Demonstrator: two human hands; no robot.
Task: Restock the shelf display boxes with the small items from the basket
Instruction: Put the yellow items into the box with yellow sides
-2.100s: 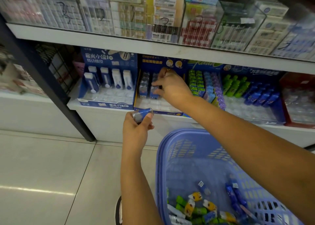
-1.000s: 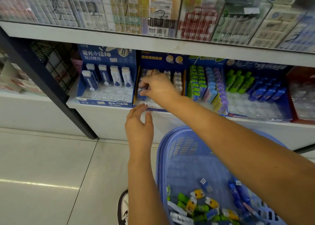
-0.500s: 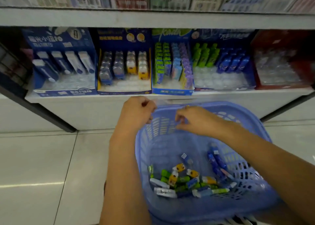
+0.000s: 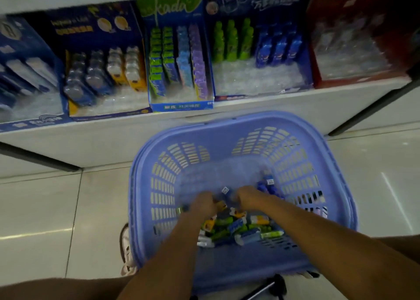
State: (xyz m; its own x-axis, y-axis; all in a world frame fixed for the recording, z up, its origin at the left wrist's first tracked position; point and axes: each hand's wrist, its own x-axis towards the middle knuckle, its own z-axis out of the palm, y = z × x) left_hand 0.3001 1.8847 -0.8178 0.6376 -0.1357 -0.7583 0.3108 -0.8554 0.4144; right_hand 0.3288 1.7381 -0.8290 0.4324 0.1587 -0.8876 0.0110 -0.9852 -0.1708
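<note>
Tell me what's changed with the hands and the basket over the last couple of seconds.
Both hands came away from the shelf's blue display box with yellow trim and dropped into the lilac slotted plastic basket. The left hand let go of its small blue item; it and the right hand are now down among the loose small packaged items. Whether either has gripped one is unclear. The display boxes and basket stayed put.

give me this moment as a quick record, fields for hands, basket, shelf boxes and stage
left hand: down in the basket among the small items, grip unclear
right hand: also in the basket, beside the left, grip unclear
basket: lilac plastic, on the floor below the shelf
small items: mixed pile, green, blue, yellow
display boxes: partly filled, several with empty front slots
stage: picking up the next items
</note>
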